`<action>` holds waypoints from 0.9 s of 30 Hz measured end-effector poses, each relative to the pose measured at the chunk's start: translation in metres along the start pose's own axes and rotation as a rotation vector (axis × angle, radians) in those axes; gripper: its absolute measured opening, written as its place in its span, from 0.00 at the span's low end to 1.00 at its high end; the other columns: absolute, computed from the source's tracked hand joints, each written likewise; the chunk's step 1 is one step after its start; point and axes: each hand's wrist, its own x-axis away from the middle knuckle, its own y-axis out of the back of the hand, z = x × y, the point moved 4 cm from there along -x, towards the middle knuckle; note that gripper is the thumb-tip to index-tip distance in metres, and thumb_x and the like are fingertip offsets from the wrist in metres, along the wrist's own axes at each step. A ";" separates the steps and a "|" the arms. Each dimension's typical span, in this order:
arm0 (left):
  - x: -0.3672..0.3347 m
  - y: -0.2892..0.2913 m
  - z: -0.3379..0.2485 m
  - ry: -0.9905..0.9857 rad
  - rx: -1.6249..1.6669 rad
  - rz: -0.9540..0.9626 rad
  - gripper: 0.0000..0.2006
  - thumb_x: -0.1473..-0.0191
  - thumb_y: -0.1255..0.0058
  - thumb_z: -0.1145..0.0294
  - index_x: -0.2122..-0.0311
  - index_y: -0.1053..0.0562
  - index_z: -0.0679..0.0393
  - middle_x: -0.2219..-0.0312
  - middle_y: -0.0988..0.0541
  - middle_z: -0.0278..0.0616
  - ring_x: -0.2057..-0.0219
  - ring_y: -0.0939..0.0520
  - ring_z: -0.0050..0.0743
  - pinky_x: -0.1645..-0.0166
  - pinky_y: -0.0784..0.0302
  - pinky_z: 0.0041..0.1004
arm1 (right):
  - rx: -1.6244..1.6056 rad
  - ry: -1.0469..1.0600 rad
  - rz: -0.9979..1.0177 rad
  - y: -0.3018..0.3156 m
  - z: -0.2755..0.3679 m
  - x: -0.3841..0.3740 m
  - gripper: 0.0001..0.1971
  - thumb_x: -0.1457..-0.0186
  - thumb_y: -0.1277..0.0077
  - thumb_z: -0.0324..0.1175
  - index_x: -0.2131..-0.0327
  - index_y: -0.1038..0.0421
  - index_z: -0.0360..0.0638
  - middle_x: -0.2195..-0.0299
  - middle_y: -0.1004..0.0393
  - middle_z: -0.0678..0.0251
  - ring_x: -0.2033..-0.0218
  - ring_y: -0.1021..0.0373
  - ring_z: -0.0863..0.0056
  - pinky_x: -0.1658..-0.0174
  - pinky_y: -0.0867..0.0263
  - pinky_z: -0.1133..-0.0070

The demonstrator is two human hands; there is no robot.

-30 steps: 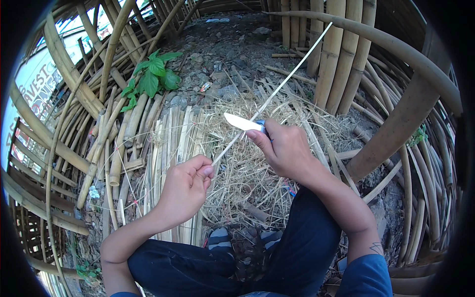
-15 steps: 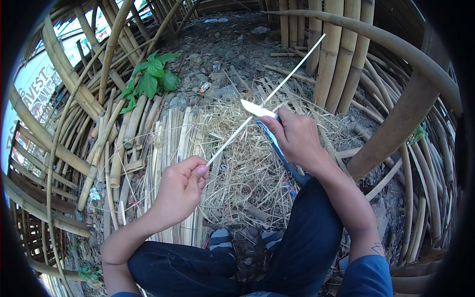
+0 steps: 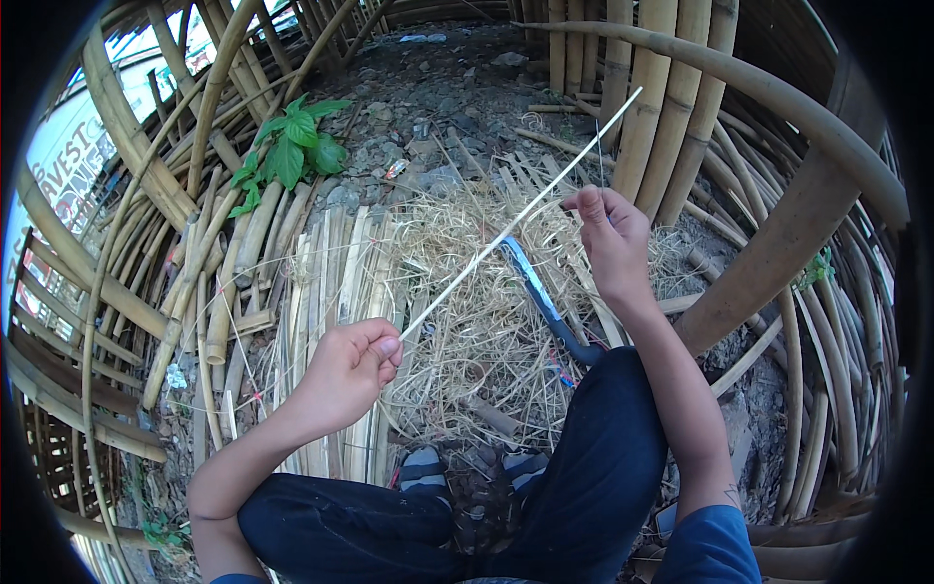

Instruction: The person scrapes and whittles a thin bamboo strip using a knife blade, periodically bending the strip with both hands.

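A long, thin, pale bamboo strip slants up and away to the right from my left hand. That hand is closed, pinching the strip's near end between thumb and fingers. Under its middle, the strip crosses the tip of a blue-wrapped curved bar that reaches back to my right knee. My right hand is curled, thumb raised, to the right of the strip and apart from it. The knife in this hand is mostly hidden now; its blade seems turned edge-on and hardly shows.
Curly shavings cover the ground before my feet. Split bamboo slats lie to the left. Thick upright bamboo poles stand at far right, with a slanting pole nearer. A leafy plant grows at far left.
My right hand has come off the strip, moving right, and its knife blade has turned out of plain sight. The strip's far end has dipped slightly; my left hand keeps its pinch.
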 end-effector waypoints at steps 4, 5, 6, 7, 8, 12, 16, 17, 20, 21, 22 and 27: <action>-0.004 -0.009 0.000 0.002 0.045 0.077 0.10 0.39 0.65 0.76 0.72 0.33 0.62 0.85 0.37 0.29 0.83 0.39 0.11 0.77 0.43 0.16 | -0.294 -0.121 0.031 -0.014 0.011 0.004 0.14 0.44 0.47 0.38 0.68 0.27 0.34 0.80 0.34 0.78 0.80 0.45 0.94 0.78 0.49 0.89; -0.003 -0.011 0.000 -0.002 0.067 0.086 0.10 0.39 0.65 0.76 0.72 0.33 0.62 0.85 0.37 0.29 0.82 0.39 0.11 0.77 0.43 0.16 | -0.321 -0.094 -0.016 -0.013 0.011 0.003 0.12 0.45 0.47 0.36 0.68 0.27 0.33 0.80 0.35 0.78 0.82 0.46 0.95 0.80 0.52 0.89; -0.003 -0.011 0.000 -0.006 0.063 0.089 0.10 0.39 0.65 0.76 0.72 0.33 0.62 0.85 0.37 0.29 0.82 0.39 0.11 0.77 0.43 0.16 | -0.322 -0.091 -0.021 -0.010 0.010 0.002 0.12 0.45 0.47 0.36 0.68 0.27 0.33 0.80 0.35 0.78 0.82 0.46 0.95 0.80 0.52 0.89; -0.003 -0.011 0.001 -0.011 0.017 0.090 0.10 0.39 0.65 0.76 0.72 0.33 0.62 0.85 0.37 0.29 0.82 0.38 0.11 0.77 0.43 0.16 | -0.355 -0.128 -0.002 -0.007 0.007 0.001 0.12 0.44 0.47 0.35 0.68 0.27 0.34 0.81 0.35 0.79 0.82 0.47 0.95 0.80 0.53 0.89; -0.004 -0.011 0.001 -0.018 -0.028 0.094 0.10 0.39 0.65 0.75 0.72 0.33 0.62 0.85 0.37 0.28 0.82 0.38 0.11 0.77 0.42 0.16 | -0.386 -0.164 0.015 -0.004 0.004 0.001 0.11 0.44 0.47 0.35 0.67 0.27 0.34 0.81 0.35 0.79 0.83 0.47 0.95 0.81 0.54 0.89; -0.007 -0.010 0.006 -0.036 -0.044 0.087 0.09 0.39 0.65 0.75 0.71 0.33 0.62 0.84 0.36 0.29 0.82 0.37 0.12 0.76 0.41 0.16 | -0.366 -0.089 -0.001 -0.002 0.003 -0.002 0.10 0.43 0.48 0.34 0.67 0.27 0.34 0.83 0.38 0.81 0.85 0.49 0.95 0.83 0.57 0.89; -0.013 0.002 0.005 -0.112 -0.179 -0.007 0.07 0.40 0.61 0.75 0.68 0.31 0.63 0.82 0.32 0.30 0.80 0.34 0.12 0.74 0.39 0.17 | -0.452 -0.110 0.007 0.000 0.005 -0.001 0.10 0.43 0.50 0.34 0.67 0.28 0.35 0.86 0.42 0.82 0.86 0.51 0.94 0.84 0.59 0.88; -0.014 0.006 0.005 -0.140 -0.215 -0.032 0.06 0.41 0.59 0.74 0.67 0.31 0.64 0.81 0.31 0.31 0.79 0.32 0.12 0.74 0.38 0.17 | -0.471 -0.089 -0.018 0.001 0.005 -0.003 0.10 0.43 0.50 0.34 0.67 0.28 0.35 0.86 0.43 0.82 0.87 0.52 0.94 0.84 0.59 0.88; -0.017 0.026 0.007 -0.268 -0.348 -0.218 0.05 0.44 0.55 0.75 0.68 0.30 0.65 0.82 0.27 0.38 0.80 0.27 0.19 0.74 0.33 0.23 | -0.509 -0.087 -0.062 0.005 0.003 -0.006 0.09 0.43 0.50 0.34 0.67 0.29 0.36 0.86 0.43 0.81 0.88 0.52 0.93 0.85 0.60 0.88; -0.016 0.030 0.002 -0.272 -0.405 -0.250 0.05 0.45 0.53 0.74 0.68 0.30 0.66 0.81 0.26 0.43 0.80 0.25 0.25 0.74 0.32 0.25 | -0.523 -0.083 -0.063 0.007 0.002 -0.007 0.09 0.43 0.49 0.34 0.67 0.31 0.37 0.87 0.42 0.80 0.89 0.52 0.93 0.86 0.59 0.88; -0.017 0.033 0.002 -0.263 -0.405 -0.264 0.05 0.45 0.53 0.74 0.68 0.30 0.66 0.81 0.26 0.43 0.80 0.25 0.25 0.74 0.32 0.25 | -0.528 -0.086 -0.047 0.007 0.001 -0.007 0.09 0.43 0.49 0.34 0.67 0.31 0.37 0.87 0.42 0.80 0.89 0.52 0.93 0.86 0.59 0.88; -0.014 0.047 -0.007 -0.525 -0.644 -0.403 0.03 0.46 0.54 0.78 0.68 0.30 0.66 0.81 0.26 0.45 0.80 0.24 0.31 0.74 0.30 0.26 | -0.571 -0.113 -0.096 0.008 0.002 -0.007 0.09 0.46 0.47 0.33 0.68 0.34 0.38 0.88 0.43 0.79 0.90 0.51 0.91 0.87 0.56 0.88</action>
